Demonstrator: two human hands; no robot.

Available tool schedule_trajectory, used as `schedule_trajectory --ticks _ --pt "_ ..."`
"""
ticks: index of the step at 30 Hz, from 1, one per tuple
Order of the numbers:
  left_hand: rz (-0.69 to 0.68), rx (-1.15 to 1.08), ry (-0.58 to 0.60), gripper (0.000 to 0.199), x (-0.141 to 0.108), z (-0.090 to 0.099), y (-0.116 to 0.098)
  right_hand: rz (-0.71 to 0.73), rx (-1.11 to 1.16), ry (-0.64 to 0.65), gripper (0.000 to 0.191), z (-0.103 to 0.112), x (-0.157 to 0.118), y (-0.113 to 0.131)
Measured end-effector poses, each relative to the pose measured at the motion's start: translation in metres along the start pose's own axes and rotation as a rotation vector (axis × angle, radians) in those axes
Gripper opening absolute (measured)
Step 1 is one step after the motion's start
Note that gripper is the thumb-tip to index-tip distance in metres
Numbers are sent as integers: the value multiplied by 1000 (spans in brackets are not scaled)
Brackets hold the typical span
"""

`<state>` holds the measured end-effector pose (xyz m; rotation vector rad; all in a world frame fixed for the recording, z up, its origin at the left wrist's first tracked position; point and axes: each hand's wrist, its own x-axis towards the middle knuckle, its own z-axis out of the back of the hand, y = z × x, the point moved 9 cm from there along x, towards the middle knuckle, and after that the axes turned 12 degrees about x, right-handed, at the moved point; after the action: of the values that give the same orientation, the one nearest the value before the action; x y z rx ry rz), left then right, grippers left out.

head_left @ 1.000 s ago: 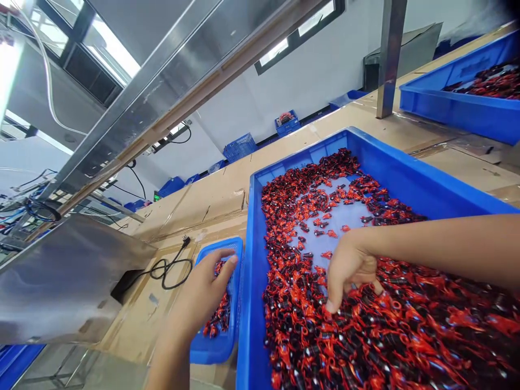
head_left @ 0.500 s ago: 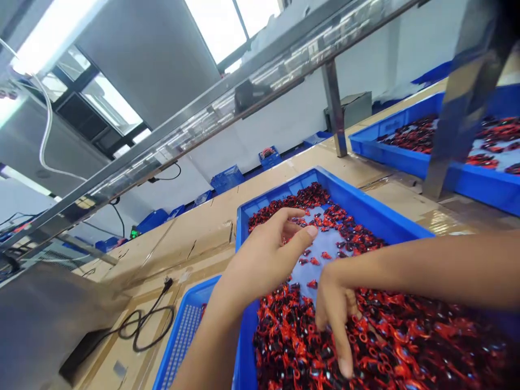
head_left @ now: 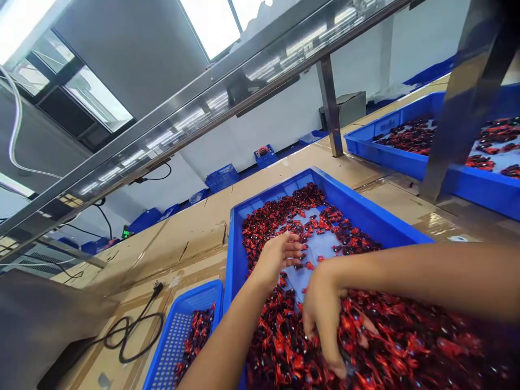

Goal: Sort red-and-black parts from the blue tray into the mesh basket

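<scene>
- Works at a long cardboard-topped bench (head_left: 203, 222).
- Has a big blue tray (head_left: 374, 212) on it, with some pale bottom (head_left: 299, 279) showing between piles.
- Has a smaller blue basket (head_left: 170, 330) just beside the tray, at left.
- Dips the right hand (head_left: 327, 309) into the tray with fingers bent and partly buried; cannot tell whether grasping anything.
- Holds the left hand (head_left: 276, 257) over the tray, with fingers loosely extended, apparently holding nothing.
- Handles small red-and-black parts (head_left: 280, 344), heaped in the tray, also lying in the basket.
- Seems, by judgement, busy raking or gathering; for any grip, calls for curling fingertips under loose pieces without snagging neighbours.
</scene>
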<state>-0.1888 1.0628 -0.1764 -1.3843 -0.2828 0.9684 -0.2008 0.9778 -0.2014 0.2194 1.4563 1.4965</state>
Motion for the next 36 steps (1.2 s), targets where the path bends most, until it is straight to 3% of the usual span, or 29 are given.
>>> schedule_trajectory --ticks 1,3,7,9,11,14,17,22,28,30,33,36 --pt "51 -32 61 43 1 -3 7 -113 81 199 37 -2 -14 -1" --pt "175 -130 260 56 -3 -17 19 -91 150 207 38 28 -38 15" --pt "282 -371 777 82 -35 -58 15 167 185 -72 37 98 -72 45" --pt "246 -497 876 85 -46 -68 5 315 110 -263 36 121 -82 55" --pt "202 -629 830 83 -48 -71 -2 446 -33 -461 33 132 -88 64" --pt "193 -774 609 78 -40 -64 3 532 -222 -625 34 126 -84 70" --pt "241 -850 374 64 -29 -52 18 565 -323 -629 29 111 -73 74" --pt "358 -861 290 68 -25 -50 33 616 -430 -641 26 100 -73 77" --pt "550 -811 -3 49 -32 -37 42 598 -252 -770 22 111 -88 75" --pt "592 -780 17 44 -34 -39 42 618 -82 -780 23 116 -93 74" --pt "600 -805 173 45 -34 -50 40 709 238 -779 22 122 -104 70" --pt "574 -848 309 50 -34 -61 38 810 358 -779 18 123 -114 69"
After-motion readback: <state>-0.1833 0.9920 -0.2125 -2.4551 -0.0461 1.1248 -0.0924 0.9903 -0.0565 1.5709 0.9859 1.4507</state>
